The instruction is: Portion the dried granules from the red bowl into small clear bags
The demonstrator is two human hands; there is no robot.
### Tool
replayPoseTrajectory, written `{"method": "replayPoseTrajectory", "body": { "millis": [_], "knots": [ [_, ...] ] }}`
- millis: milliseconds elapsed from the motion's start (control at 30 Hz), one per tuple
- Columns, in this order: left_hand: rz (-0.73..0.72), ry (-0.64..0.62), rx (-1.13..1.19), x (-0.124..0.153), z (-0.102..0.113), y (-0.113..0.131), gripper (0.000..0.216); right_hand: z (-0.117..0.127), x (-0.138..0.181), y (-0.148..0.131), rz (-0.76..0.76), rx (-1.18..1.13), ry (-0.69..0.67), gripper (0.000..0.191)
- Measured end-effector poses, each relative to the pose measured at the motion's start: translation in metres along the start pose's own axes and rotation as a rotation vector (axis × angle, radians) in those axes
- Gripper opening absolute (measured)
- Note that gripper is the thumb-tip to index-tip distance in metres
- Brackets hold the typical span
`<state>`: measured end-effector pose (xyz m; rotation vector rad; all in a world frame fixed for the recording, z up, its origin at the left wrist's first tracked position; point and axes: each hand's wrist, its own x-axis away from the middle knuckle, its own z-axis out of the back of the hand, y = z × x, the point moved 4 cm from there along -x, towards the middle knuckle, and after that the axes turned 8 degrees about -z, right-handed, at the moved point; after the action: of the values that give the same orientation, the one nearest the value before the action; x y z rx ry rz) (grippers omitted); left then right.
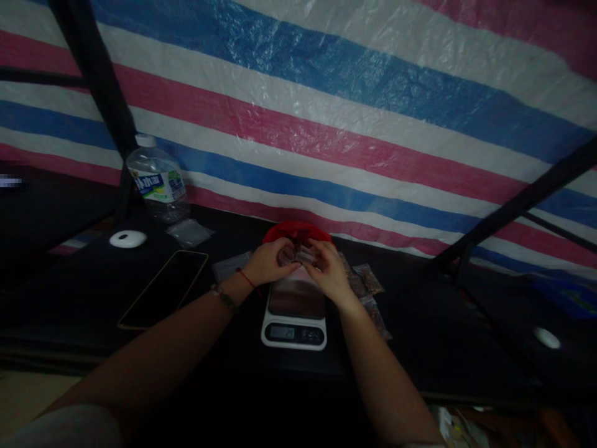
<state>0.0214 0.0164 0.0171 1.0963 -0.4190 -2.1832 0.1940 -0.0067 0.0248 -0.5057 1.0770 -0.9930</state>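
Observation:
Both my hands meet over the far end of a white kitchen scale (pixel 293 326) on a dark table. My left hand (pixel 269 261) and my right hand (pixel 329 269) are closed in pinches on a small clear plastic bag (pixel 298 255) held between them. The bag's contents are too dim to make out. Right behind the hands stands a red container (pixel 297 231). The scale's display is lit, and its platform lies just below the bag.
Small filled clear bags (pixel 368 283) lie right of the scale. A phone (pixel 163 289) lies left, with a white round object (pixel 127 239), an empty clear bag (pixel 189 232) and a water bottle (pixel 158 180) beyond. A striped tarp backs the table; black poles cross both sides.

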Motion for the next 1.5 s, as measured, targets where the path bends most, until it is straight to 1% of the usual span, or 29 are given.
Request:
{"method": "replayPoseTrajectory", "body": {
  "millis": [67, 100, 133, 233, 267, 300, 333, 400, 467, 500, 567, 667, 733, 833, 867, 900, 1000, 1033, 1100, 1233, 1300, 1333, 1433, 1500],
  "knots": [
    [0.032, 0.073, 0.041, 0.000, 0.002, -0.007, 0.036, 0.003, -0.002, 0.003, 0.004, 0.039, 0.025, 0.055],
    [0.058, 0.141, 0.068, 0.001, 0.003, -0.013, 0.036, 0.003, -0.002, 0.006, 0.003, 0.035, 0.021, 0.057],
    [0.091, 0.231, 0.101, 0.001, 0.005, -0.019, 0.037, 0.003, -0.003, 0.008, -0.008, 0.016, 0.001, 0.057],
    [0.209, 0.575, 0.264, 0.004, 0.011, -0.043, 0.036, -0.003, -0.003, 0.017, -0.095, -0.089, -0.125, 0.056],
    [0.239, 0.670, 0.321, 0.005, 0.013, -0.051, 0.038, -0.005, -0.002, 0.019, -0.123, -0.138, -0.167, 0.055],
    [0.266, 0.737, 0.372, 0.006, 0.013, -0.057, 0.039, -0.007, -0.001, 0.020, -0.144, -0.191, -0.201, 0.056],
    [0.291, 0.795, 0.415, 0.007, 0.014, -0.063, 0.041, -0.008, 0.000, 0.020, -0.157, -0.240, -0.228, 0.058],
    [0.334, 0.869, 0.480, 0.008, 0.015, -0.071, 0.042, -0.009, 0.001, 0.018, -0.174, -0.291, -0.260, 0.065],
    [0.372, 0.906, 0.531, 0.009, 0.016, -0.076, 0.043, -0.008, 0.002, 0.015, -0.175, -0.232, -0.274, 0.067],
    [0.388, 0.910, 0.556, 0.009, 0.015, -0.078, 0.044, -0.007, 0.003, 0.014, -0.159, -0.163, -0.283, 0.065],
    [0.413, 0.896, 0.603, 0.009, 0.013, -0.079, 0.045, -0.008, 0.003, 0.008, -0.101, 0.000, -0.320, 0.055],
    [0.408, 0.857, 0.645, 0.007, 0.010, -0.078, 0.046, -0.011, 0.006, 0.003, -0.060, 0.177, -0.423, 0.044],
    [0.383, 0.836, 0.653, 0.006, 0.007, -0.077, 0.046, -0.013, 0.008, 0.001, -0.073, 0.222, -0.470, 0.048],
    [0.341, 0.799, 0.630, 0.005, 0.006, -0.073, 0.045, -0.010, 0.009, 0.000, -0.072, 0.198, -0.464, 0.066],
    [0.326, 0.780, 0.600, 0.005, 0.006, -0.071, 0.046, -0.008, 0.008, 0.000, -0.065, 0.172, -0.437, 0.068],
    [0.310, 0.756, 0.554, 0.005, 0.007, -0.069, 0.047, -0.005, 0.007, 0.000, -0.062, 0.142, -0.395, 0.065],
    [0.249, 0.637, 0.348, 0.006, 0.012, -0.060, 0.051, 0.000, -0.001, -0.002, -0.069, 0.064, -0.249, 0.040],
    [0.226, 0.586, 0.271, 0.006, 0.013, -0.055, 0.052, -0.001, -0.005, -0.005, -0.066, 0.054, -0.226, 0.035],
    [0.178, 0.489, 0.140, 0.006, 0.015, -0.046, 0.054, -0.006, -0.014, -0.015, -0.028, 0.071, -0.256, 0.031],
    [0.097, 0.360, 0.012, 0.004, 0.015, -0.028, 0.055, -0.023, -0.036, -0.038, 0.105, 0.216, -0.418, 0.029],
    [0.082, 0.324, -0.019, 0.003, 0.014, -0.023, 0.056, -0.031, -0.046, -0.044, 0.109, 0.309, -0.475, 0.026],
    [0.079, 0.308, -0.033, 0.002, 0.014, -0.022, 0.056, -0.034, -0.050, -0.046, 0.098, 0.358, -0.497, 0.029],
    [0.065, 0.257, -0.052, 0.000, 0.012, -0.023, 0.057, -0.040, -0.058, -0.047, 0.070, 0.501, -0.503, 0.041],
    [0.048, 0.238, -0.052, -0.002, 0.012, -0.025, 0.056, -0.040, -0.062, -0.048, 0.060, 0.556, -0.467, 0.042]
  ]
}}
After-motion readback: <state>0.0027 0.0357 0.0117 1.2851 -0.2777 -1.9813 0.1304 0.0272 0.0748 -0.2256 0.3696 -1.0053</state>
